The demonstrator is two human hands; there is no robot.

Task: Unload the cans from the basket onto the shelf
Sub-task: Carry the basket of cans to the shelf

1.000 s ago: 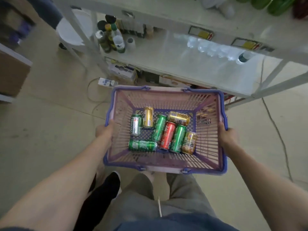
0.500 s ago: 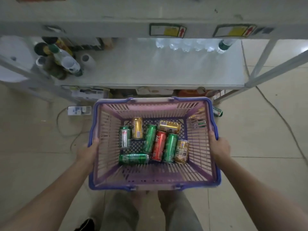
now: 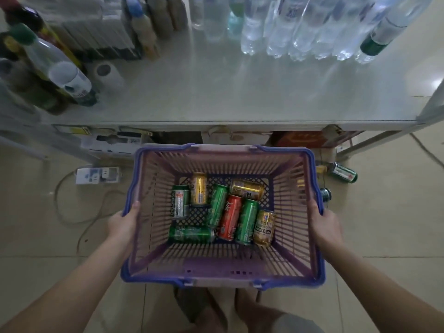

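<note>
A pink basket with a blue rim (image 3: 223, 277) hangs in front of me, just below the white shelf (image 3: 240, 92). My left hand (image 3: 122, 224) grips its left rim and my right hand (image 3: 326, 227) grips its right rim. Several cans lie on their sides on the basket floor: a red can (image 3: 230, 217) in the middle, green cans (image 3: 247, 221) beside it, gold cans (image 3: 199, 188) toward the back, and a green can (image 3: 191, 234) lying crosswise at the front left.
Clear water bottles (image 3: 300, 25) stand at the shelf's back right, and mixed bottles (image 3: 48, 63) crowd its left. On the floor lie a power strip (image 3: 97, 175) with a cable at left and two loose cans (image 3: 343, 173) at right. My feet show below the basket.
My head has dropped closer and tilted down over the shelf, so the shelf surface fills the top of the view. Both hands still hold the basket; the cans have barely shifted.
</note>
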